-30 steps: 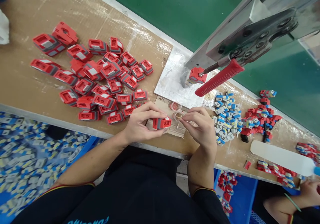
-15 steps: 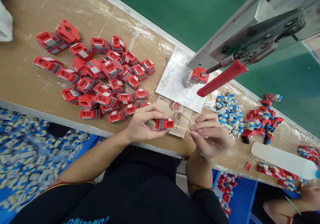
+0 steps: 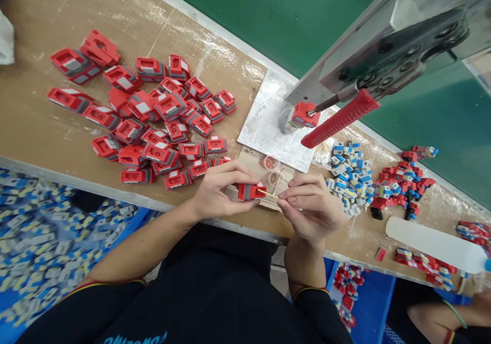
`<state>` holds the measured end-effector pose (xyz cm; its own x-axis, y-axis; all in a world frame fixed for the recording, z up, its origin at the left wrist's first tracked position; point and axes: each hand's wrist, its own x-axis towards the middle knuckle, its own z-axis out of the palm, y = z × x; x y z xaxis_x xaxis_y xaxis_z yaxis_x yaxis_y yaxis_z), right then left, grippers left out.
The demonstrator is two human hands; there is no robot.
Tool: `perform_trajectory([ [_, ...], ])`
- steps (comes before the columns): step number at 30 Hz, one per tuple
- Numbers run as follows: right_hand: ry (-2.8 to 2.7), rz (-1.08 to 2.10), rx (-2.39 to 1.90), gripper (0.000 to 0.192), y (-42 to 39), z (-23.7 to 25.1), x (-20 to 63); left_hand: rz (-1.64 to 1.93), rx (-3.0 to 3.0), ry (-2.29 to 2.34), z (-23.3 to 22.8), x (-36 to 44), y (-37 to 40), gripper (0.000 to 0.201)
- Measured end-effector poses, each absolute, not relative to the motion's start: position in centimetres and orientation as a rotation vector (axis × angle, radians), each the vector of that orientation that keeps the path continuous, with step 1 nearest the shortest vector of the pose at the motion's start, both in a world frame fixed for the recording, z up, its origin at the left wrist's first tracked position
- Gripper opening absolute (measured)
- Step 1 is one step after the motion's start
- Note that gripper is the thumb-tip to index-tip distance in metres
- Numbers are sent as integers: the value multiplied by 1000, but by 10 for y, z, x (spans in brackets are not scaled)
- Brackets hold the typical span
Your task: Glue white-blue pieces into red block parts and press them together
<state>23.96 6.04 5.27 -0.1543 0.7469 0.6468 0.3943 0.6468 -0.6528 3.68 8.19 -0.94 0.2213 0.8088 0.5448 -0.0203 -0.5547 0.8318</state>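
My left hand (image 3: 218, 193) grips a small red and grey plastic housing (image 3: 250, 190) just above the table's near edge. My right hand (image 3: 311, 206) pinches a thin wooden stick (image 3: 267, 194) whose tip touches the right end of that housing. Two small clear cups (image 3: 273, 170) with liquid sit on a cardboard scrap (image 3: 250, 161) right behind my hands.
A heap of red housings (image 3: 153, 114) lies to the left. A press with a red lever handle (image 3: 339, 119) stands on a metal plate (image 3: 268, 124). Small blue, grey and red parts (image 3: 376, 183) lie right. Another person's hand (image 3: 479, 303) shows at bottom right, near a white bottle (image 3: 433, 243).
My right hand came back from the cups with the stick and moved left, bringing its tip against the housing. The left hand has stayed put.
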Motion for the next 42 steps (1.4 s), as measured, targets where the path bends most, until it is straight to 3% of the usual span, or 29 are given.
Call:
perform_trajectory([
  [11,-1852,345,-951,26,61,56,246,1435,1753,766,-10,36,81,30],
  [36,-1834,496,-841,14,62,60,240,1422,1804,770,-12,34,81,24],
  [42,-1871,474,-877,20,62,61,248,1444,1770,759,-12,36,80,26],
])
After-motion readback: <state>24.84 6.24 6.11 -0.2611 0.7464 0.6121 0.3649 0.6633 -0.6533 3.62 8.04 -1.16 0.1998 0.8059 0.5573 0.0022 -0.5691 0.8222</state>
